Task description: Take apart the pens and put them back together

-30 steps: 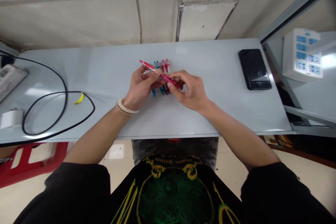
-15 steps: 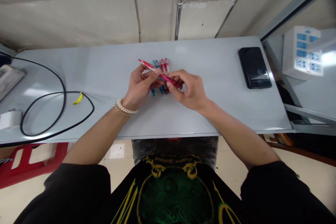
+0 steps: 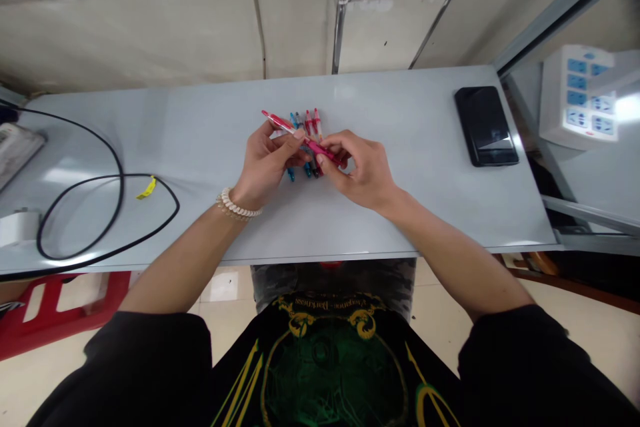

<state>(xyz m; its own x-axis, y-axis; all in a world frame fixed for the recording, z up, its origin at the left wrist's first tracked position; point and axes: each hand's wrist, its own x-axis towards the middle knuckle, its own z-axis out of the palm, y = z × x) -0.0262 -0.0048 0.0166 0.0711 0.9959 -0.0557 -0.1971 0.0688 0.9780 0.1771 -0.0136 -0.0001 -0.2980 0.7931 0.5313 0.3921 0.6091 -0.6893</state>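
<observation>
Both my hands hold one red pen (image 3: 278,123) slantwise just above the grey table (image 3: 210,127). My left hand (image 3: 265,167), with a bead bracelet at the wrist, pinches the pen's upper half. My right hand (image 3: 361,170) pinches its lower end. Under the hands lie several red and blue pens (image 3: 306,123) side by side on the table, partly hidden by my fingers.
A black phone (image 3: 485,125) lies at the table's right end. A looped black cable (image 3: 107,213) with a yellow tag (image 3: 145,188) and a white adapter (image 3: 13,228) sit at the left. A white power strip (image 3: 580,97) is on a shelf to the right. A red stool (image 3: 55,310) stands below left.
Hands and pen keep the same hold; only the view has shifted slightly.
</observation>
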